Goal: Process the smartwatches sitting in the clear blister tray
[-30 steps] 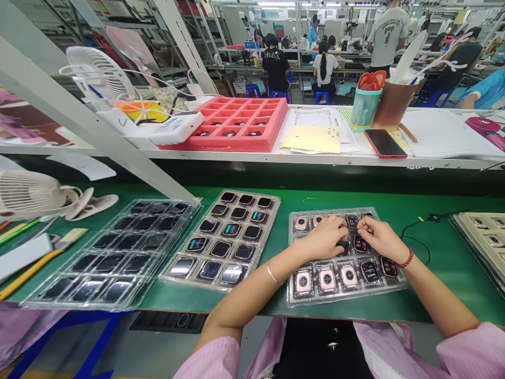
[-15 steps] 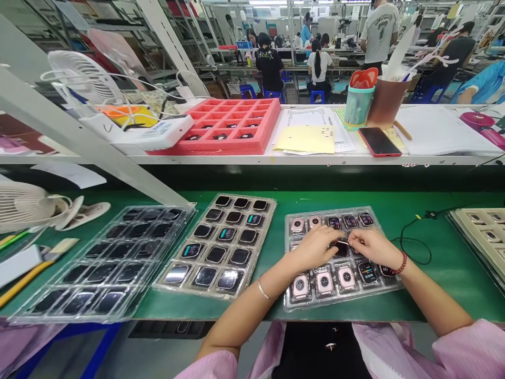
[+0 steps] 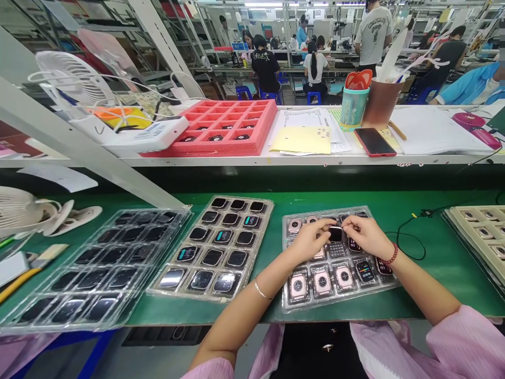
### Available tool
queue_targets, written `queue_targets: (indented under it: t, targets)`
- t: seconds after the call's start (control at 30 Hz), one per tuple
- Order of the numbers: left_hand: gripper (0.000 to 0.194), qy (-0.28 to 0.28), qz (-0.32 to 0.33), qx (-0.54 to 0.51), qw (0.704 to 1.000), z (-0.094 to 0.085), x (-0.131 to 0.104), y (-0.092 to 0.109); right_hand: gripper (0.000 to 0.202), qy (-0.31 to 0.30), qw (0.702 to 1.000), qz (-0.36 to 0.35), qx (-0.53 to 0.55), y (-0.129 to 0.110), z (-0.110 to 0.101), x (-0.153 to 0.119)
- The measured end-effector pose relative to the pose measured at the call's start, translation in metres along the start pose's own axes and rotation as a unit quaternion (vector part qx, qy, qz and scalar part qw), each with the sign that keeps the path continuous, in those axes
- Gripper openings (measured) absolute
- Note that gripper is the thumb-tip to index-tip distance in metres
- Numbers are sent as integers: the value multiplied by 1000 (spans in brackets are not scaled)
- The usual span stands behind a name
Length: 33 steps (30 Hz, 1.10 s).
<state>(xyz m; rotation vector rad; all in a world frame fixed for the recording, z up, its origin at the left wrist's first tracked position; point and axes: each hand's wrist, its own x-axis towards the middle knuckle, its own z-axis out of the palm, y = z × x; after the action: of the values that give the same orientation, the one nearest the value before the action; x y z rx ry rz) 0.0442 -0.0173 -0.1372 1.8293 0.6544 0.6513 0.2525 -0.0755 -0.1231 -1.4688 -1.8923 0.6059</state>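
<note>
Between my two hands a smartwatch (image 3: 335, 233) with a dark screen is held just above a clear plastic tray (image 3: 291, 306). My left hand (image 3: 313, 239) pinches its left edge, and my right hand (image 3: 363, 234) grips its right side with bent fingers. Below the watch, one pocket of the tray shows bare. Around it sit several pink watch cases (image 3: 322, 282), back up, and a few watches with lit screens (image 3: 365, 270). My hands cover part of the far rows.
To the left lie a tray of dark-screened watches (image 3: 212, 257) and stacked clear trays (image 3: 118, 284). A beige tray (image 3: 469, 239) and a black cable (image 3: 410, 252) are at right. The shelf (image 3: 236, 161) carries a red foam tray (image 3: 264, 142) and a phone (image 3: 374, 142).
The watch has come up out of its pocket, its screen now facing me, and both hands have risen slightly with it. The view has shifted a little.
</note>
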Motion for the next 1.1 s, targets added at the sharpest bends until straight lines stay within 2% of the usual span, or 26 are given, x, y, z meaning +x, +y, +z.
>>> queue_targets:
  t: [0.07,0.13,0.37,0.47,0.57,0.6,0.67,0.7,0.77,0.83,0.9,1.0,1.03,1.1]
  targets:
    - [39,-8,-36,-78,996,-1,1,-2,17,4,1000,-4,5,5,4,3]
    - [43,-20,-47,-104,993,0,1,-2,17,4,1000,0,14,11,9,2]
    - [47,-36,-53,-117,991,2,1,1,16,5,999,3,46,19,14,-6]
    - [43,-49,-37,-96,993,1,1,0,15,10,1000,-4,20,21,14,-3]
    - [39,-45,10,36,998,2,2,2,15,65,996,-6,-54,21,6,0]
    - [37,-37,30,111,993,3,3,3,14,87,993,-12,-74,20,1,-1]
    - [31,-26,63,263,962,6,3,6,14,108,990,-28,-88,14,-10,-9]
    - [28,-29,71,326,942,8,2,7,15,99,991,-36,-87,9,-14,-16]
    - [25,-42,76,403,911,10,1,8,17,40,996,-46,-72,-2,-17,-36]
    - [26,-38,78,419,904,11,1,8,16,-54,995,-47,-63,-12,-13,-57]
    - [28,-24,74,402,913,9,0,8,14,-123,988,-45,-87,-21,-5,-76]
    - [29,-21,75,362,929,5,-2,14,17,-139,981,-47,-124,-30,2,-88]
    - [30,-34,83,340,936,3,-3,18,18,-127,985,-47,-109,-32,1,-88]
    - [34,-100,99,254,957,1,-7,28,19,-93,994,-38,-44,-34,-3,-82]
